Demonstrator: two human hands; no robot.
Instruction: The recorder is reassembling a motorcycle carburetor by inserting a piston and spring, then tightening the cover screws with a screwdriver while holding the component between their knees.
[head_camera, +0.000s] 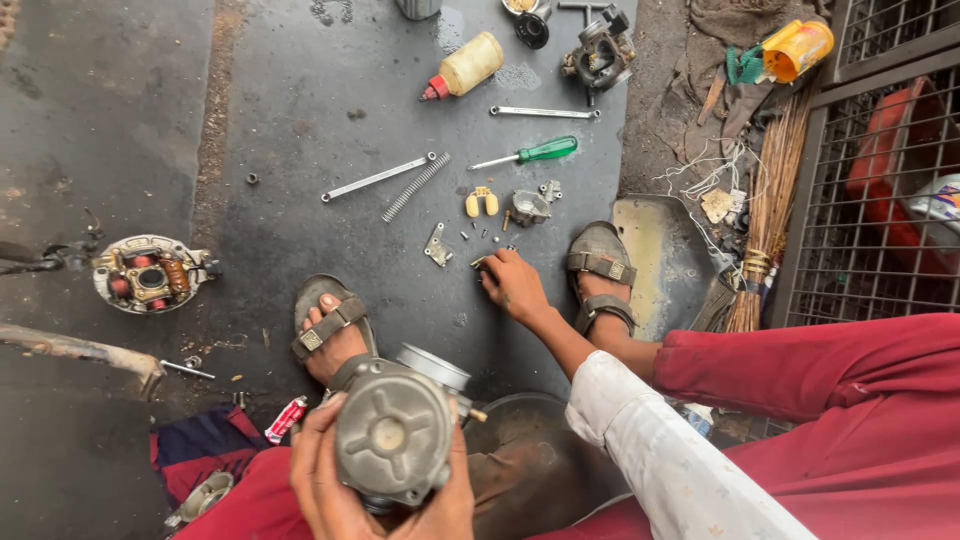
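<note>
From the head camera, the left hand (330, 480) is closed around a round grey metal part (392, 435) and holds it up near the person's lap. The right hand (515, 285) reaches down to the dark floor (280, 120), with its fingers pinching a tiny metal piece (479, 263). Just past this hand lie small screws (470, 236), a yellow float (482, 202) and a small grey metal body (530, 207). Farther out lie a green screwdriver (530, 153), a spring (415, 187) and a wrench (375, 178).
</note>
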